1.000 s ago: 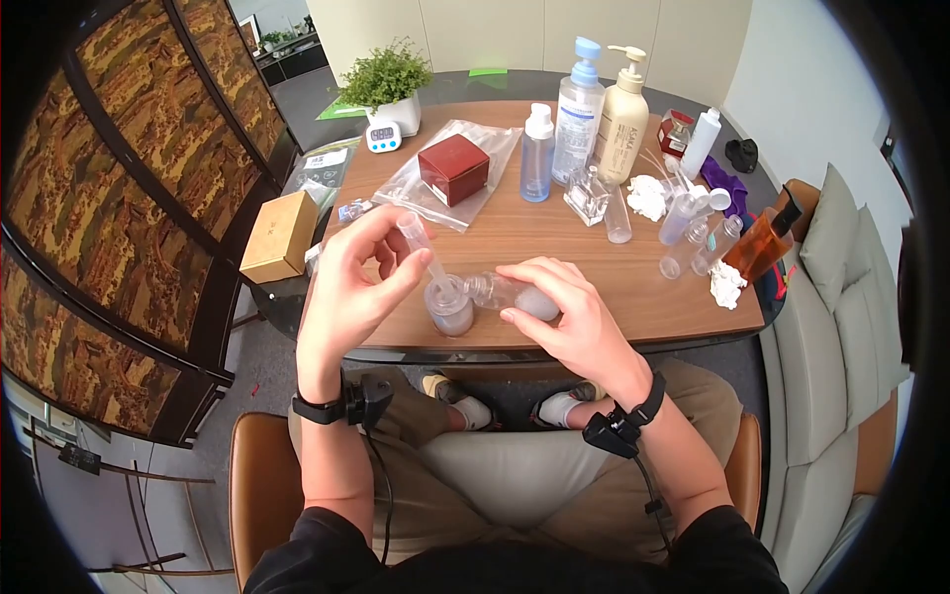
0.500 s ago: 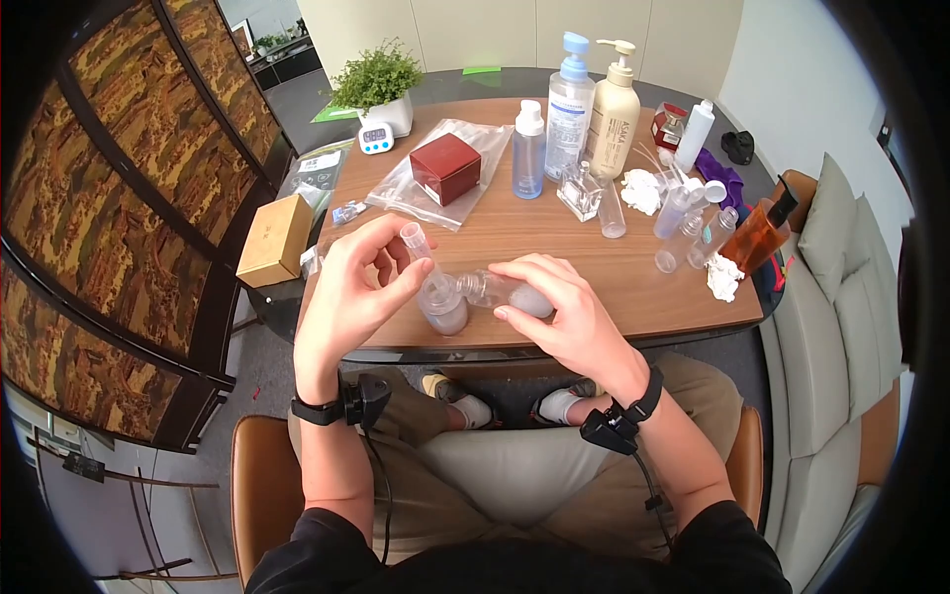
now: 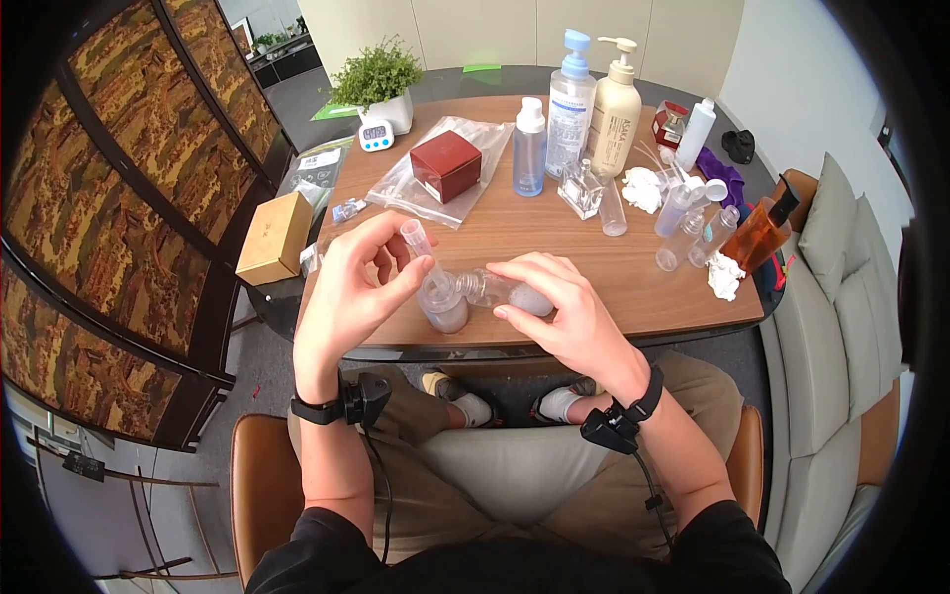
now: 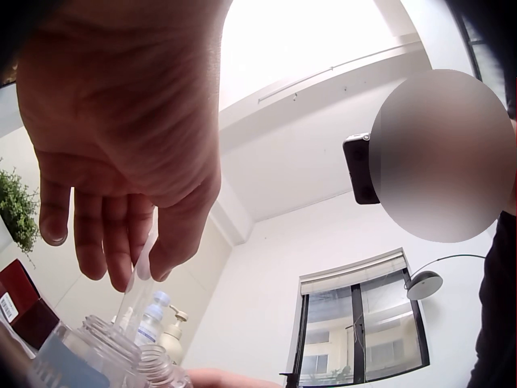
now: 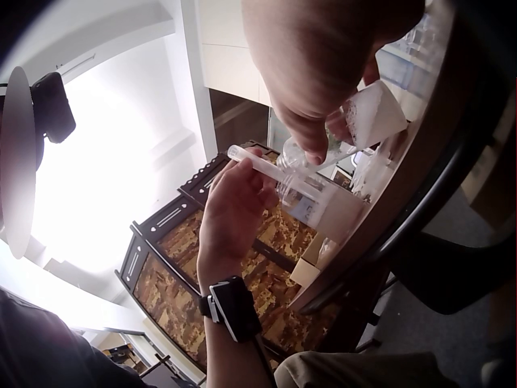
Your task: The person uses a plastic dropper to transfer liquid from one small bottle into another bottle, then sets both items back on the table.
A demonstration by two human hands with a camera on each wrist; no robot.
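My left hand (image 3: 346, 287) pinches a clear plastic tube (image 3: 416, 238) between thumb and fingers. The tube slants down into the open mouth of a clear wide-necked bottle (image 3: 444, 315) near the table's front edge. Whitish contents show in the lower part of that bottle in the right wrist view. From the other side, my right hand (image 3: 574, 312) grips a smaller clear bottle (image 3: 483, 288) lying tilted on its side, whitish matter towards its base (image 5: 378, 113). Its threaded neck (image 4: 153, 364) is right at the wide bottle's rim.
On the wooden table (image 3: 614, 297) a red box (image 3: 446, 165) lies on a plastic bag. Behind stand pump bottles (image 3: 616, 119). To the right are several small clear bottles (image 3: 678, 243), crumpled tissue (image 3: 725, 278) and an amber bottle (image 3: 757, 238). A cardboard box (image 3: 274, 240) is at the left.
The head view has shifted slightly, so the table things appear a little further left. Both hands, the tube and the two bottles keep nearly the same pose.
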